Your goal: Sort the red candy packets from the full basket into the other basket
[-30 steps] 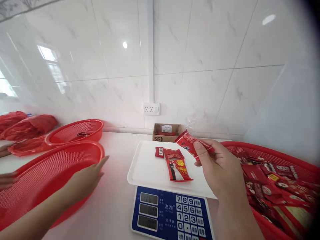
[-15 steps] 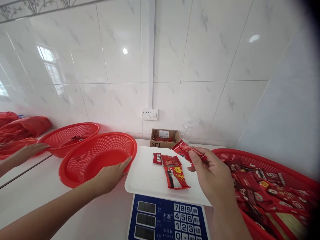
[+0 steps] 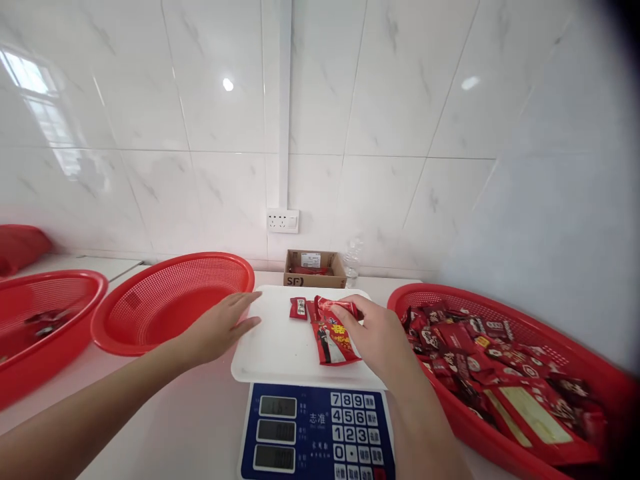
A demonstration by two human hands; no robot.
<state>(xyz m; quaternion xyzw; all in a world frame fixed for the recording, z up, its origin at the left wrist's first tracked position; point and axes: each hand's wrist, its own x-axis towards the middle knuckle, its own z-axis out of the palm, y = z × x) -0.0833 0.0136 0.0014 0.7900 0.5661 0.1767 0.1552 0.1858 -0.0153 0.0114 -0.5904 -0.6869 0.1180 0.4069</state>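
My right hand (image 3: 377, 337) is closed on a small red snack packet (image 3: 329, 307), held between thumb and fingers at the white scale pan (image 3: 275, 363). Beneath it lies a larger red snack packet (image 3: 333, 343) with yellow print, its upper part partly covered. To the left of these rests a small red packet (image 3: 299, 308) with a white label. My left hand (image 3: 217, 327) is open, fingers stretched toward the pan's left edge and holding nothing. In front of the pan is the blue keypad panel of the scale (image 3: 315, 430), with lit-grey displays.
A big red basket (image 3: 500, 307) full of red packets stands at the right. Left are a red mesh basket (image 3: 173, 263) and another red basket (image 3: 65, 277) with a few packets inside. A cardboard box (image 3: 316, 268) sits by the wall, beside clear plastic (image 3: 353, 257).
My right hand has lowered the small packet to the larger one on the pan. The far-left basket has shifted left and nearer. Another person's hand beside it has left view.
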